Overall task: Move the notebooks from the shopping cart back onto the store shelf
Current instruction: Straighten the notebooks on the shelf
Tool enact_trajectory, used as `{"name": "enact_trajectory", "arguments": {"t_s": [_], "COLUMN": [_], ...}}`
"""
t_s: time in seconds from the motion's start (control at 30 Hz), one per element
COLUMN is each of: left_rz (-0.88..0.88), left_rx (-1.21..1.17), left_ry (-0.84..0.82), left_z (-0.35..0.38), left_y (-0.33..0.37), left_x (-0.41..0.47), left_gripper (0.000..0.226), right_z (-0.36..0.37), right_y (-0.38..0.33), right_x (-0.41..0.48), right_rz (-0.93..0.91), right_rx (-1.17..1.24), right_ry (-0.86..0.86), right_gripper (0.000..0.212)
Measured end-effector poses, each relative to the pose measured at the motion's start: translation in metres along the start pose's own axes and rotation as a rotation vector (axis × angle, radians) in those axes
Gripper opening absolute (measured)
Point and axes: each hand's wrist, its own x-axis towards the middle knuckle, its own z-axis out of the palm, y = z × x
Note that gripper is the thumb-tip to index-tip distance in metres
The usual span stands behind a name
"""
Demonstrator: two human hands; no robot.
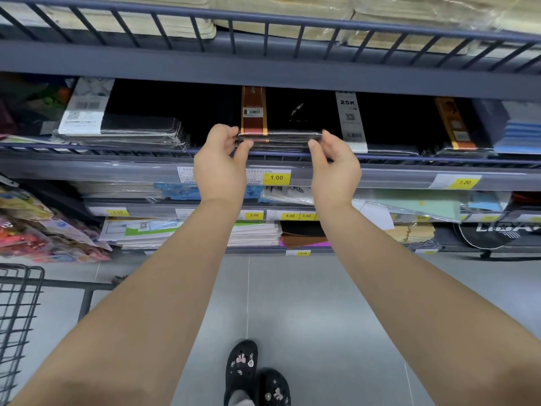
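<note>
Spanning the whole far side of the view, the store shelf [272, 171] runs in grey tiers with a low rail along each front edge; the tier at hand level carries black notebooks lying flat in clear wrap. At the near left, only a corner of the wire shopping cart [17, 312] shows, and what it holds cannot be seen.

Between two other piles, a wrapped black pile with a white label [123, 124] to the left and a black pile with a "25K" strip [349, 118] to the right, sits the stack of notebooks [281, 136] with a brown and orange band, its near edge just above the front rail.

Doing this step well seems to mean keeping the stack level, lifting its near edge clear of the rail, then sliding it straight back so the slippery wrap does not let the top copies skid or snag a neighbour.

Both arms reach forward, nearly straight and about parallel. The left hand [224, 159] pinches the stack's left near corner, thumb below and fingers curled over the top. The right hand [332, 164] pinches the right near corner in the same way, palm turned inward.
</note>
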Motion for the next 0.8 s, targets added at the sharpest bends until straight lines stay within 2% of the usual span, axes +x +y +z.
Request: {"name": "enact_trajectory", "arguments": {"t_s": [0.17, 0.33, 0.4, 0.63, 0.73, 0.8], "left_rz": [-0.004, 0.003, 0.035, 0.138, 0.194, 0.227], "left_rx": [-0.031, -0.007, 0.061, 0.305, 0.428, 0.555], "left_ry": [-0.020, -0.136, -0.150, -0.061, -0.036, -0.049], "left_z": [0.000, -0.011, -0.026, -0.109, -0.143, -0.162], "left_y": [-0.003, -0.005, -0.007, -0.018, -0.034, -0.046], "left_x": [0.002, -0.015, -0.029, -0.039, -0.028, -0.020], "left_gripper": [0.026, 0.053, 0.053, 0.042, 0.052, 0.064], "right_z": [0.000, -0.001, -0.002, 0.032, 0.060, 0.080], "right_y": [0.003, 0.002, -0.002, -0.033, -0.044, -0.046], "right_x": [-0.001, -0.022, -0.039, -0.094, -0.117, -0.131], "right_rz": [-0.005, -0.023, -0.069, -0.433, -0.612, -0.704], "right_rx": [-0.005, -0.097, -0.184, -0.449, -0.613, -0.735], "right_ry": [-0.011, -0.066, -0.107, -0.372, -0.425, -0.398], "right_gripper": [0.038, 0.055, 0.054, 0.051, 0.058, 0.063]}}
